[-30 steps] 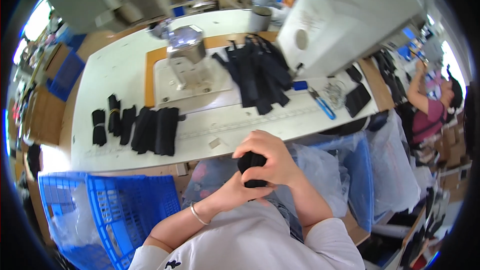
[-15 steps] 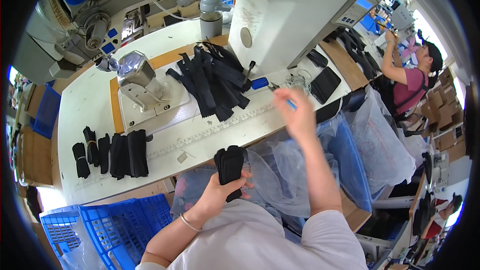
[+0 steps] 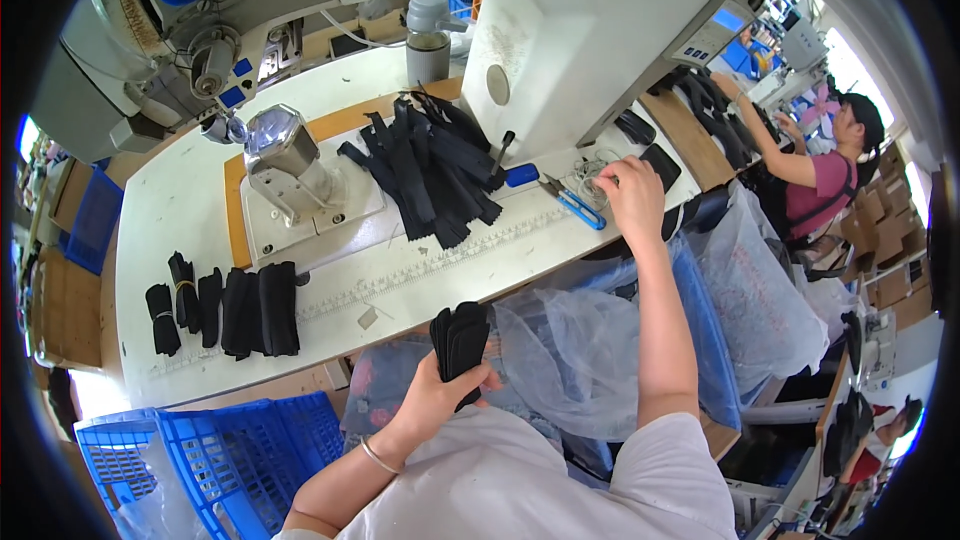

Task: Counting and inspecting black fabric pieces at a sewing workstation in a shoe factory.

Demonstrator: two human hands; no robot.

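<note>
My left hand (image 3: 437,402) grips a stack of black fabric pieces (image 3: 460,338) upright in front of my chest, below the table edge. My right hand (image 3: 630,198) reaches out to the right side of the white sewing table (image 3: 180,215), fingers curled over a small tangle of thin bands beside blue-handled scissors (image 3: 572,205). Whether it holds anything I cannot make out. A loose pile of black strips (image 3: 430,165) lies in front of the sewing machine (image 3: 560,30). Bundled black pieces (image 3: 225,298) lie in a row at the table's left.
A blue plastic crate (image 3: 220,450) stands at my lower left. Clear plastic bags (image 3: 600,340) hang off the table's near edge. A metal presser assembly (image 3: 285,160) sits left of the strips. Another person in a pink top (image 3: 820,180) works at a table on the right.
My right hand left the stack and reached out to the table's right side by the scissors. My left hand keeps the black stack. My head has leaned closer to the table.
</note>
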